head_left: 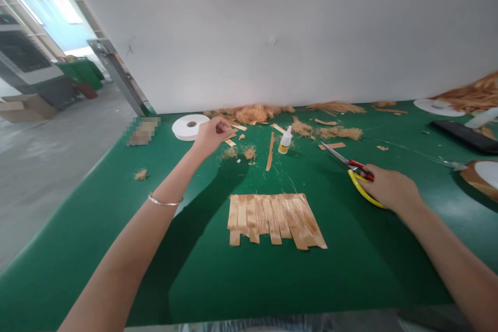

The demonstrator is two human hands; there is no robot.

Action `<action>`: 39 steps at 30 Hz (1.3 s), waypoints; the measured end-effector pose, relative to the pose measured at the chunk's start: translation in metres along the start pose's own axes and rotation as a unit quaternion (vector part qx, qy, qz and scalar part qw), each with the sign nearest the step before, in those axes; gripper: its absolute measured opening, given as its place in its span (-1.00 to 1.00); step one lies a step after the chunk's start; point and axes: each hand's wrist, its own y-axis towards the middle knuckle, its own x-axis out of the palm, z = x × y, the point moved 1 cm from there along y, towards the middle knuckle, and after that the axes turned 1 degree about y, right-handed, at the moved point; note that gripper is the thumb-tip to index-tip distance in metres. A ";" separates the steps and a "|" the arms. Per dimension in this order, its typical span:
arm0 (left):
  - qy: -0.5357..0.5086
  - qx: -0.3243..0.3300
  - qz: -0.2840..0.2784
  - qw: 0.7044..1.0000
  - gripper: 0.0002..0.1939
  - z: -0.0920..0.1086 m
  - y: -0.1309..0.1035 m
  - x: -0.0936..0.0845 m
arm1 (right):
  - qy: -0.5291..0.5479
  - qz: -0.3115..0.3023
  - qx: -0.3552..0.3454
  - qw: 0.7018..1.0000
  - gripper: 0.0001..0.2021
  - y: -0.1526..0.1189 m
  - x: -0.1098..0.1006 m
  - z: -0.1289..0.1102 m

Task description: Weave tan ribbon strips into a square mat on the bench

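Note:
My right hand (391, 189) grips scissors (364, 187) with yellow and red handles; the slim blades point away to the upper left. My left hand (213, 135) is reached out over the far part of the table, beside a white roll of tape (184, 128). Its thumb and fingers are pinched together, and whatever may be between them is too small to make out. In front of me lies a flat panel of tan strips (268, 215), side by side with uneven lower ends. A small white glue bottle (285, 141) stands upright between my hands.
Tan fibre piles (254, 113) and loose strips (270, 151) lie along the white back board (272, 41). At right are a black phone-like object (465, 136), another white disc (439, 108) and a round brown-and-white piece (480, 180). A fibre tuft (141, 175) lies at left on the green table (97, 228).

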 end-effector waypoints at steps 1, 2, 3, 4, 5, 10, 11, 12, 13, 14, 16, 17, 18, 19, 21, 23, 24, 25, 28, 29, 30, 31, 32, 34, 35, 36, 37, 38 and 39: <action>-0.010 -0.004 -0.009 1.000 -0.94 0.004 -0.007 0.000 | -0.003 0.009 -0.006 1.000 -0.57 -0.002 -0.001 -0.001; -0.019 -0.001 -0.037 0.999 -0.92 0.009 -0.016 0.001 | -0.009 0.017 -0.016 1.000 -0.58 -0.004 -0.003 -0.003; -0.022 0.018 -0.060 0.998 -0.92 0.016 -0.027 0.002 | -0.015 0.023 -0.032 0.999 -0.59 -0.006 -0.004 -0.006; -0.017 0.042 -0.084 0.995 -0.92 0.023 -0.038 0.004 | -0.021 0.027 -0.054 0.998 -0.60 -0.009 -0.006 -0.010; -0.006 0.070 -0.111 0.991 -0.92 0.030 -0.050 0.006 | -0.026 0.029 -0.081 0.996 -0.62 -0.012 -0.007 -0.015; 0.124 0.183 -0.227 0.948 -0.87 0.055 -0.099 0.017 | -0.058 -0.002 -0.217 0.974 -0.67 -0.032 -0.011 -0.043; 0.129 0.177 -0.245 0.944 -0.87 0.057 -0.104 0.018 | -0.065 -0.010 -0.238 0.969 -0.69 -0.036 -0.012 -0.048; 0.128 0.166 -0.260 0.942 -0.87 0.059 -0.106 0.020 | -0.070 -0.014 -0.256 0.964 -0.70 -0.040 -0.013 -0.052; 0.124 0.154 -0.276 0.941 -0.85 0.061 -0.106 0.021 | -0.073 -0.015 -0.271 0.960 -0.71 -0.043 -0.014 -0.054; 0.120 0.141 -0.293 0.938 -0.80 0.062 -0.105 0.023 | -0.075 -0.011 -0.284 0.956 -0.72 -0.046 -0.014 -0.056; 0.117 0.121 -0.327 0.930 -0.70 0.065 -0.099 0.030 | -0.083 -0.004 -0.299 0.951 -0.73 -0.049 -0.016 -0.057; 0.117 0.112 -0.345 0.924 -0.66 0.066 -0.095 0.035 | -0.088 0.000 -0.303 0.949 -0.74 -0.050 -0.017 -0.056; 0.118 0.103 -0.364 0.918 -0.63 0.067 -0.091 0.041 | -0.092 0.003 -0.304 0.948 -0.75 -0.050 -0.017 -0.055; 0.116 0.097 -0.378 0.913 -0.64 0.068 -0.088 0.047 | -0.095 0.007 -0.302 0.948 -0.76 -0.050 -0.017 -0.053; 0.110 0.084 -0.388 0.911 -0.70 0.069 -0.083 0.058 | -0.095 0.014 -0.295 0.951 -0.77 -0.051 -0.017 -0.047; 0.108 0.074 -0.380 0.916 -0.75 0.068 -0.082 0.064 | -0.087 0.019 -0.288 0.954 -0.78 -0.053 -0.016 -0.043; 0.103 0.071 -0.376 0.918 -0.77 0.068 -0.082 0.066 | -0.083 0.019 -0.286 0.954 -0.77 -0.054 -0.016 -0.042; 0.097 0.069 -0.371 0.921 -0.77 0.068 -0.083 0.065 | -0.079 0.018 -0.286 0.955 -0.77 -0.056 -0.015 -0.042; 0.074 0.063 -0.355 0.930 -0.77 0.068 -0.087 0.058 | -0.072 0.005 -0.292 0.954 -0.78 -0.062 -0.017 -0.049; 0.071 0.059 -0.349 0.933 -0.78 0.068 -0.089 0.054 | -0.070 0.000 -0.295 0.953 -0.78 -0.063 -0.018 -0.054; 0.067 0.055 -0.342 0.936 -0.78 0.067 -0.091 0.051 | -0.070 -0.006 -0.299 0.952 -0.78 -0.064 -0.020 -0.059; 0.064 0.052 -0.335 0.939 -0.79 0.067 -0.092 0.048 | -0.071 -0.013 -0.301 0.951 -0.77 -0.064 -0.021 -0.064; 0.059 0.050 -0.328 0.941 -0.79 0.066 -0.093 0.045 | -0.073 -0.019 -0.304 0.950 -0.77 -0.064 -0.023 -0.069; 0.046 0.048 -0.317 0.946 -0.79 0.064 -0.096 0.041 | -0.076 -0.031 -0.309 0.948 -0.75 -0.063 -0.026 -0.078; 0.040 0.048 -0.313 0.948 -0.79 0.063 -0.097 0.039 | -0.075 -0.035 -0.312 0.946 -0.75 -0.063 -0.027 -0.081; 0.036 0.047 -0.309 0.949 -0.79 0.062 -0.098 0.038 | -0.074 -0.036 -0.316 0.945 -0.74 -0.062 -0.028 -0.084; 0.035 0.046 -0.306 0.950 -0.79 0.062 -0.098 0.037 | -0.073 -0.035 -0.321 0.943 -0.73 -0.062 -0.029 -0.086; 0.036 0.046 -0.301 0.952 -0.79 0.062 -0.099 0.035 | -0.074 -0.034 -0.327 0.941 -0.73 -0.061 -0.029 -0.087; 0.039 0.046 -0.297 0.953 -0.80 0.062 -0.100 0.035 | -0.075 -0.033 -0.333 0.939 -0.72 -0.061 -0.029 -0.088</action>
